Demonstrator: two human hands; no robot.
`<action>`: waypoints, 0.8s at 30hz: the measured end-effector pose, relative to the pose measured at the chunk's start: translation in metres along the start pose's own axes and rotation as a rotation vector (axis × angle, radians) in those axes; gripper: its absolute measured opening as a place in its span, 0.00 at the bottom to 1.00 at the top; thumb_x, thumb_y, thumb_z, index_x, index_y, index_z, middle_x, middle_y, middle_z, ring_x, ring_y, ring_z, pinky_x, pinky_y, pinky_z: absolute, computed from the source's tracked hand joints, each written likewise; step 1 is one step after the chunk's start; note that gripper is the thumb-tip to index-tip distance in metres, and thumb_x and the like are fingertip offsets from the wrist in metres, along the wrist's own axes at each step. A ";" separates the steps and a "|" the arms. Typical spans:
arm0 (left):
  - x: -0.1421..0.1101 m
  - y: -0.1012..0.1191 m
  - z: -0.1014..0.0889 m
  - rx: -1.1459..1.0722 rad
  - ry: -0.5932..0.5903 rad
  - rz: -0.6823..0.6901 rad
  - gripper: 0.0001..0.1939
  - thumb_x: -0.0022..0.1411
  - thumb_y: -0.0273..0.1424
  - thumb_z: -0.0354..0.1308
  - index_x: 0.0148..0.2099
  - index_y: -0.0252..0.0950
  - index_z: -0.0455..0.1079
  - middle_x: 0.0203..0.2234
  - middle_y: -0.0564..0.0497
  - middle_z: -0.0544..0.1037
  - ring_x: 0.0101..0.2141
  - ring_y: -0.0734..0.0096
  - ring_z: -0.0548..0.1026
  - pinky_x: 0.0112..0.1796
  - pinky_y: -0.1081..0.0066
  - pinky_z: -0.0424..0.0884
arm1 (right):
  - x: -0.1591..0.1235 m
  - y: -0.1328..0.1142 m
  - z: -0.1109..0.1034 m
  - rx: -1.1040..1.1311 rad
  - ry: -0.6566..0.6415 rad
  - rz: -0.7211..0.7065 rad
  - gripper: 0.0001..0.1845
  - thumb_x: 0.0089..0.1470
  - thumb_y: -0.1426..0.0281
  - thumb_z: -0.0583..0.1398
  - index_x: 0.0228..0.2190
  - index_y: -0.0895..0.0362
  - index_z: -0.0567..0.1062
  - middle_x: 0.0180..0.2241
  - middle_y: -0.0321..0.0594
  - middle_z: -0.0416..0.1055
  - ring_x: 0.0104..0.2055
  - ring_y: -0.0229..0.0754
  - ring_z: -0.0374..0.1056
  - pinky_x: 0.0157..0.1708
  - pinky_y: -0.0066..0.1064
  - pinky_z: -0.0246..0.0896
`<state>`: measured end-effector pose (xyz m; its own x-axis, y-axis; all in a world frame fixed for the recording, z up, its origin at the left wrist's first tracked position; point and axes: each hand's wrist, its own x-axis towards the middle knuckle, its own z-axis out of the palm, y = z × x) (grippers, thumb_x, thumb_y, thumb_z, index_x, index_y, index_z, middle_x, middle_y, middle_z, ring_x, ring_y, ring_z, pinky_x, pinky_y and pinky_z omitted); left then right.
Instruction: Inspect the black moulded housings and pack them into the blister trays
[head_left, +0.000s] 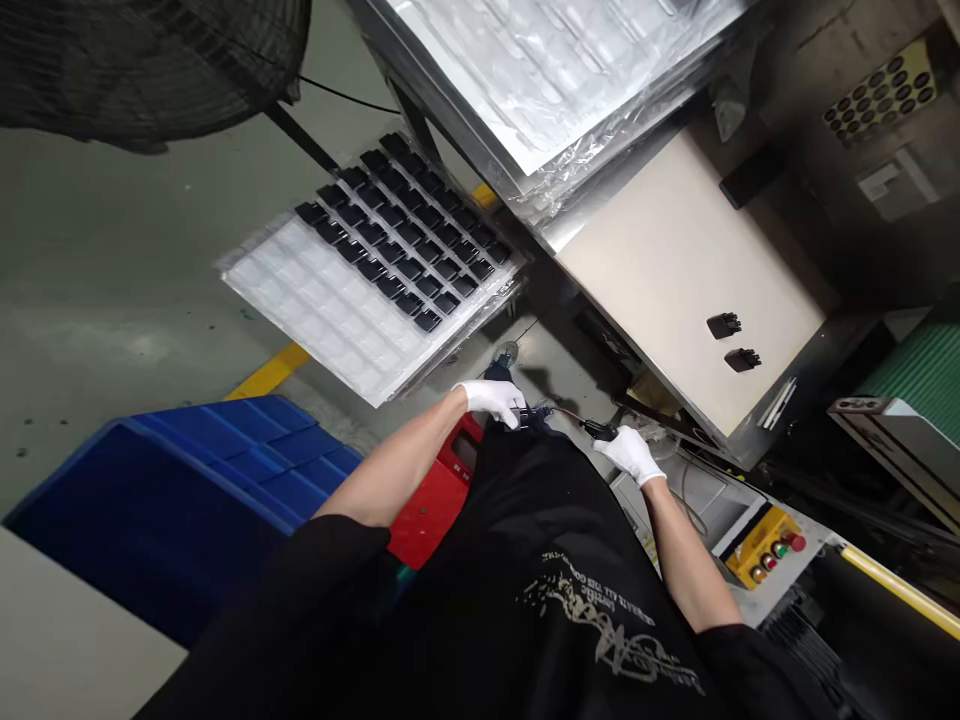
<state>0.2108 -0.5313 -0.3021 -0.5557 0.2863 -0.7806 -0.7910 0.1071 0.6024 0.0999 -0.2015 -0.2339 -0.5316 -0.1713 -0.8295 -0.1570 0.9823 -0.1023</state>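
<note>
Both of my hands wear white gloves, in front of my waist. My left hand (pixel 493 400) is closed on a small black plastic part (pixel 525 417), partly hidden by the fingers. To its right, my right hand (pixel 631 455) is wrapped round a black-handled tool (pixel 600 430). A thin shaft runs from it towards the black part; its exact kind cannot be made out. Two more black plastic parts (pixel 724 325) with prongs lie on the pale tabletop (pixel 645 260). Rows of similar black pieces (pixel 409 233) sit in a clear moulded tray (pixel 307 290) ahead on the left.
A blue crate (pixel 225 480) stands at left beside a red plastic object (pixel 431 510). Clear trays (pixel 555 70) are stacked at the top. A large fan (pixel 150 70) fills the top left corner. A yellow button box (pixel 765 545) is at right, near a green ribbed object (pixel 919 385).
</note>
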 end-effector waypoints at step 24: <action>-0.055 -0.135 -0.195 -0.040 0.876 -0.097 0.16 0.73 0.40 0.65 0.51 0.32 0.76 0.47 0.45 0.81 0.46 0.62 0.80 0.51 0.57 0.79 | 0.040 -0.071 -0.022 0.140 -0.003 0.234 0.19 0.50 0.61 0.62 0.32 0.65 0.84 0.24 0.45 0.76 0.30 0.47 0.74 0.32 0.33 0.64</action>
<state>0.2984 -0.7477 -0.3732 -0.4693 -0.5573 -0.6850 -0.8440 0.0550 0.5335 0.0715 -0.2797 -0.2472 -0.5377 0.0619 -0.8409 0.0867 0.9961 0.0179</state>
